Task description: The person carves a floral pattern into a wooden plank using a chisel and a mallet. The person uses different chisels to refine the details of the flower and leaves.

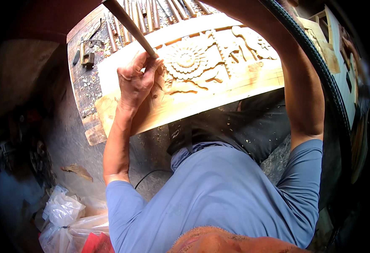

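Observation:
My left hand [136, 78] is closed round the lower part of a carving chisel [130, 27], whose long round shaft slants up to the left. My fingers hide its cutting end. The hand rests on a pale wooden board [185, 103], beside a carved round flower [186, 59] with rings of petals. More relief, with leaves and curling stems [252, 44], runs along the board to the right. My right forearm reaches up across the board's right end and out past the top edge, so my right hand is out of sight.
Several wooden-handled chisels [149, 17] lie in a row behind the board. On the worn bench [81, 90] at left are a small block-shaped tool [87, 59] and wood shavings. A thick braided hose [315, 59] hangs at right. Plastic bags [65, 215] lie on the floor lower left.

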Demonstrator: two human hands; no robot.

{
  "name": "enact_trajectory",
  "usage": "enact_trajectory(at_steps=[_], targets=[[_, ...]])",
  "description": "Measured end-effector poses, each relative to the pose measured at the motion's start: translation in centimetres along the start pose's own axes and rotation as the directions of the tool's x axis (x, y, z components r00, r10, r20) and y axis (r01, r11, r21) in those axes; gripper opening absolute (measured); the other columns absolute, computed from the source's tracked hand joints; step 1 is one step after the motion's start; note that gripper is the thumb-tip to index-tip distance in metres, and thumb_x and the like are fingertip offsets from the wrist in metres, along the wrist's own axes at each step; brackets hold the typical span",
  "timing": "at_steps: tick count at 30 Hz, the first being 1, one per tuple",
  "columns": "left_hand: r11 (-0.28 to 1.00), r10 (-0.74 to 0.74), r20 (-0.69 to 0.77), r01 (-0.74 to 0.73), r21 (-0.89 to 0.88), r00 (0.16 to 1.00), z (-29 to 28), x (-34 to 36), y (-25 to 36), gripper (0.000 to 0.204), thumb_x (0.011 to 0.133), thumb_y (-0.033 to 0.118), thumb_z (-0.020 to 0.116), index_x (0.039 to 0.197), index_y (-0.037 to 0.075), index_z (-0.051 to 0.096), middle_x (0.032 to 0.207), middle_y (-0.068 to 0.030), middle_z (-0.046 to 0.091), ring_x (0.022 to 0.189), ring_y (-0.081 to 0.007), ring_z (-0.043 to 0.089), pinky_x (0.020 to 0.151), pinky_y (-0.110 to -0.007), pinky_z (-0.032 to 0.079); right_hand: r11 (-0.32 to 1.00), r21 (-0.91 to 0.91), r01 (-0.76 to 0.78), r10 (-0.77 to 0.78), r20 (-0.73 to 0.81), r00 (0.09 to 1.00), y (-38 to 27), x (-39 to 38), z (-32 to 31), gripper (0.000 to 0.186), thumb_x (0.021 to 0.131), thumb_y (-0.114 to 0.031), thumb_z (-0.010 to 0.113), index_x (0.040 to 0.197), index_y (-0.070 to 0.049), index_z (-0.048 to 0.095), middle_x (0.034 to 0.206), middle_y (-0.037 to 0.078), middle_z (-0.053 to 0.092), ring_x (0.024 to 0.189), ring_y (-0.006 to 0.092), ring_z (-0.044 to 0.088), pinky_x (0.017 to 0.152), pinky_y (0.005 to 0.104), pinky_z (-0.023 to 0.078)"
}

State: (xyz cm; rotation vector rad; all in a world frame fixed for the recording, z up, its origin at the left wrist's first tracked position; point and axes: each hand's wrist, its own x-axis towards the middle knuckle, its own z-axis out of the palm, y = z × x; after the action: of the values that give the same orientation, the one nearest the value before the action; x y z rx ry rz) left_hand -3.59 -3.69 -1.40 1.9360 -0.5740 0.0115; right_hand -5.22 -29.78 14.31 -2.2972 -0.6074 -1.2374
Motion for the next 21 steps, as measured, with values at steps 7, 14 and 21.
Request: enact_trajectory(at_steps=[7, 14, 21], targets=[[1.000, 0.014, -0.006, -0.013, 0.019, 1.000, -0.21, -0.22, 0.10, 0.011, 0.094, 0.008, 0.081, 0.097, 0.005, 0.071, 0.076, -0.0108, 0.073, 0.063, -0.0239, 0.072, 0.059, -0.036, 0.054, 1.000, 0.003, -0.002, 0.002, -0.004, 1.000, 0.01, 0.13, 0.25, 0.047, 0.092, -0.031, 0.085, 0.132, -0.009, 0.073, 0.115, 0.016, 0.079, 0.097, 0.0228, 0.079, 0.077, 0.0334, 0.064], [0.997, 0.057, -0.010, -0.056, 0.054, 0.998, 0.03, -0.22, -0.02, 0.011, 0.093, 0.008, 0.082, 0.096, 0.005, 0.072, 0.076, -0.0110, 0.072, 0.062, -0.0247, 0.071, 0.058, -0.036, 0.054, 1.000, -0.004, -0.002, 0.002, -0.014, 1.000, 0.04, 0.02, 0.38, 0.048, 0.091, -0.031, 0.086, 0.132, -0.008, 0.074, 0.114, 0.016, 0.079, 0.096, 0.0226, 0.079, 0.077, 0.0335, 0.064], [0.984, 0.126, -0.011, -0.124, 0.124, 0.992, -0.05, -0.26, -0.04, 0.011, 0.093, 0.008, 0.082, 0.095, 0.005, 0.072, 0.075, -0.0112, 0.071, 0.061, -0.0256, 0.070, 0.058, -0.037, 0.053, 1.000, -0.008, -0.009, 0.009, -0.019, 1.000, 0.19, -0.01, 0.35, 0.049, 0.090, -0.031, 0.087, 0.131, -0.008, 0.074, 0.112, 0.016, 0.080, 0.095, 0.0224, 0.080, 0.078, 0.0335, 0.064]])
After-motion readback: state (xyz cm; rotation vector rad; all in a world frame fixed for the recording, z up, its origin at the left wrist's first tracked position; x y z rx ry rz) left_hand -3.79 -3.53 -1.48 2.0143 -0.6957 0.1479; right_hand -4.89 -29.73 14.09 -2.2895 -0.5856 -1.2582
